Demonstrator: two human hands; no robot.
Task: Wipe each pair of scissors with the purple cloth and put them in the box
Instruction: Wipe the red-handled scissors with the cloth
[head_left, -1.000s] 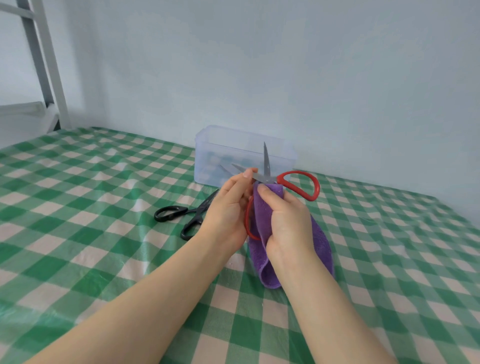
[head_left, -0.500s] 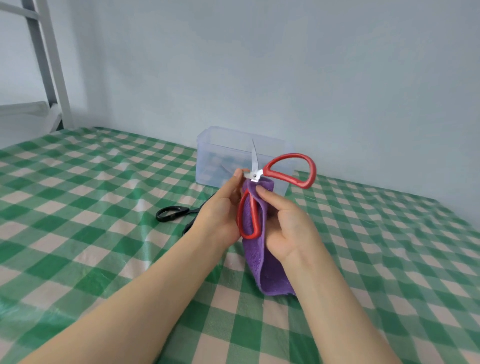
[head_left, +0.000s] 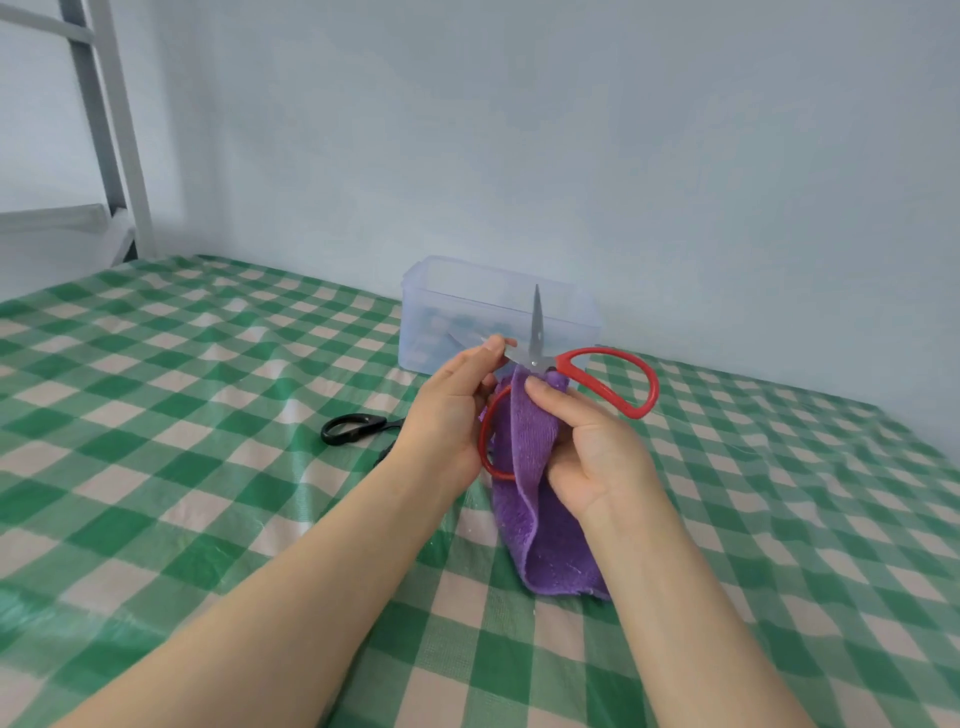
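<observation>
I hold the red-handled scissors above the table, blades spread apart, one blade pointing straight up. My left hand pinches the other blade near the pivot. My right hand grips the purple cloth, which is wrapped over one red handle loop and hangs down to the tablecloth. A second pair, black-handled scissors, lies on the table to the left, partly hidden behind my left wrist. The clear plastic box stands open behind my hands near the wall.
The table carries a green and white checked cloth. A pale wall runs close behind the box. A grey metal ladder frame stands at the far left, beside a lower surface.
The scissors rose and then dropped back a little, the upright blade swinging slightly. My right hand slid the cloth over the lower red handle loop, now covering more of it.
</observation>
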